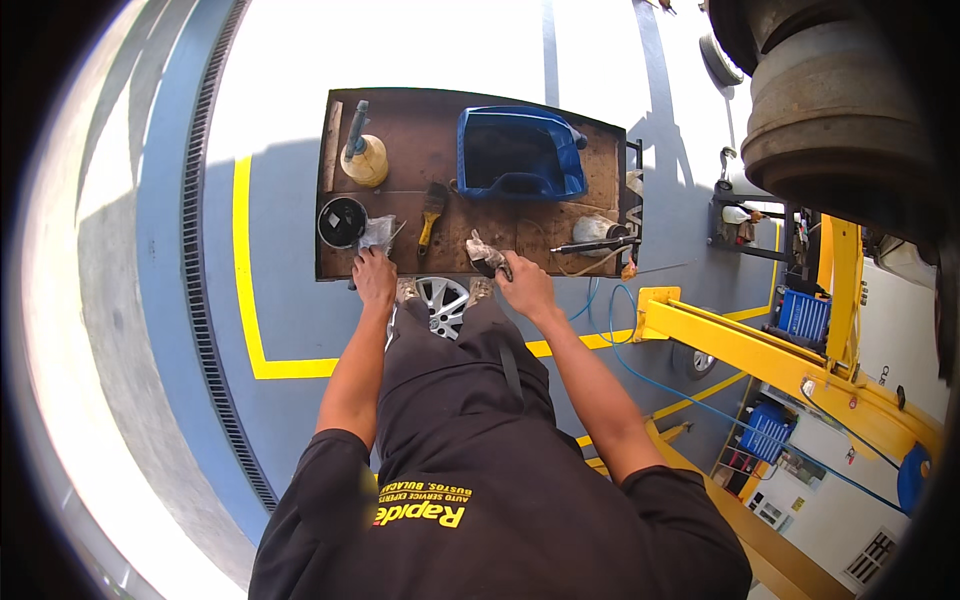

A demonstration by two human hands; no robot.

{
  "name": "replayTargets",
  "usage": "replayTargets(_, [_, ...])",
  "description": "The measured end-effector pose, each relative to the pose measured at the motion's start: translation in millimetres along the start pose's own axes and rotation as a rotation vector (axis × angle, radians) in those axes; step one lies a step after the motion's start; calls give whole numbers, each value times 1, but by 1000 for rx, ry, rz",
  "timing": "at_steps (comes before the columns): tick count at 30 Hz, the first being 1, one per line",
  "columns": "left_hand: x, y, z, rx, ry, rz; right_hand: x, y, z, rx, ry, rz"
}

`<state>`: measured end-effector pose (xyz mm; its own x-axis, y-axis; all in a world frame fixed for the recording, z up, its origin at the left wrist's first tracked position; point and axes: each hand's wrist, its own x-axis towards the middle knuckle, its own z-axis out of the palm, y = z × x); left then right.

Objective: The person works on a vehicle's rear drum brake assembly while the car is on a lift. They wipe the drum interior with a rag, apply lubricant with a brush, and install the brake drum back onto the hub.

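Note:
At the near edge of a brown workbench top (400, 210), the fingers of my left hand (374, 279) are closed on the lower end of a crumpled whitish plastic bag (379, 233). Just beside the bag, on its left, is a round black tub (342, 222) with something pale inside. My right hand (526, 285) grips a crumpled, dirty rag (486, 251) with a dark patch at its lower side; whether anything is wrapped in it I cannot tell. Between my hands lies a paintbrush (432, 216) with a yellow handle and dark bristles.
A yellowish spray bottle (366, 162) stands at the far left of the bench, and a blue basin (520, 185) at the far right. An air blow gun (595, 245) lies at the right edge. Beyond it are a yellow lift arm (745, 345) and a blue hose (660, 398).

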<state>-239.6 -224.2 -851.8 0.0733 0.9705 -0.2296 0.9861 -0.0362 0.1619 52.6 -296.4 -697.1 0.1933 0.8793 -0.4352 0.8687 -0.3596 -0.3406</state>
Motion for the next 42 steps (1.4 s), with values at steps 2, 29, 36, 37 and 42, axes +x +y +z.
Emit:
replayTargets(2, [-7, 3, -9, -93, 39, 64, -3, 2, 9, 20, -4, 20])
replayTargets(29, [-39, -35, -7, -152, -210, 273, 223, 74, 10, 1852, 381, 497])
replayTargets(36, [-22, -26, -22, -139, -120, 254, 184, 89, -127, 1860, 424, 349])
replayTargets(37, [-21, -22, -22, -123, -161, 229, 181, 85, -144, 1843, 460, 355])
replayTargets(42, [-1, -26, -2, 53, -175, 334, 171, 94, -164, 1837, 486, 323])
